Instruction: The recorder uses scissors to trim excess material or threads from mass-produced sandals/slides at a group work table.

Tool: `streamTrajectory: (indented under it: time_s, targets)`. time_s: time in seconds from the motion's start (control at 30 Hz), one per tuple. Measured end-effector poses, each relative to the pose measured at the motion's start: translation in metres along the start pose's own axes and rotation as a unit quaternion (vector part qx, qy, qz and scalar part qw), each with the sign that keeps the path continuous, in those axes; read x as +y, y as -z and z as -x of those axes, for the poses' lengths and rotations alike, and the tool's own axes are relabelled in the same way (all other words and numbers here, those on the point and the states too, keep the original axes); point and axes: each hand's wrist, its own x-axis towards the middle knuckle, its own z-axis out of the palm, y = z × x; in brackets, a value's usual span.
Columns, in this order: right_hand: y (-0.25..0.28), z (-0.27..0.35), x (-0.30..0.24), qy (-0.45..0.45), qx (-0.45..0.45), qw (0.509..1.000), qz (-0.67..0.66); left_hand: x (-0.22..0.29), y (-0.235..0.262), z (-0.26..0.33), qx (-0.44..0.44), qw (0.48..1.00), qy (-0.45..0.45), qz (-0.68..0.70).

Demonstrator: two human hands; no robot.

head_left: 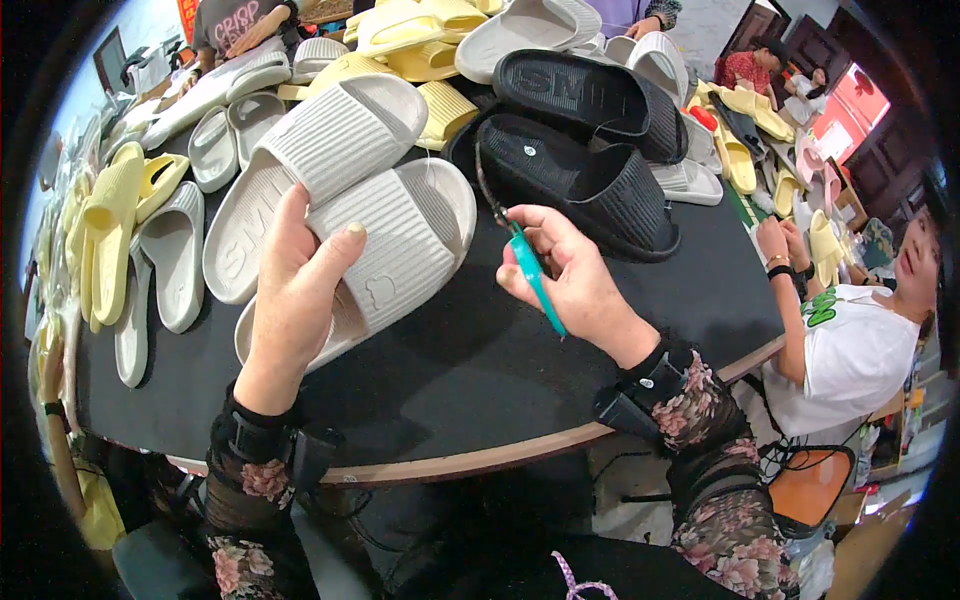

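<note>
My left hand [295, 290] grips a pair of light grey ribbed slide slippers [400, 245], fingers and thumb closed about the straps where the two lie side by side. They are tilted above the black table [430, 390]. In my right hand [572, 285] is a slim teal-handled tool [530, 268] with a thin, dark, curved metal end pointing away from me. Its exact kind is unclear. Just beyond that hand sits a pair of black slide slippers [625, 185], one partly over the other. The tool's tip overlaps the nearer black slipper in view; whether it touches cannot be told.
Yellow slippers [112, 220] and grey slippers [174, 255] lie on the left. A heap of yellow and grey slippers [410, 30] covers the far side. At right, a person in a white shirt [850, 345] sits beside more slippers [740, 160]. Other people are at the back.
</note>
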Motion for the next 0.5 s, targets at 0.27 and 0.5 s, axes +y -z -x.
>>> streamTrajectory:
  time_s: [0.27, 0.5]
  targets:
    - [-0.0034, 0.0007, 0.0008, 0.001, -0.058, 0.996, 0.065, 0.0010, 0.0013, -0.0006, 0.019, 1.000, -0.016, -0.008]
    - [-0.0018, 0.0023, 0.0037, -0.004, -0.071, 0.991, 0.111, -0.0030, -0.0031, 0.0002, 0.013, 0.999, -0.028, -0.024]
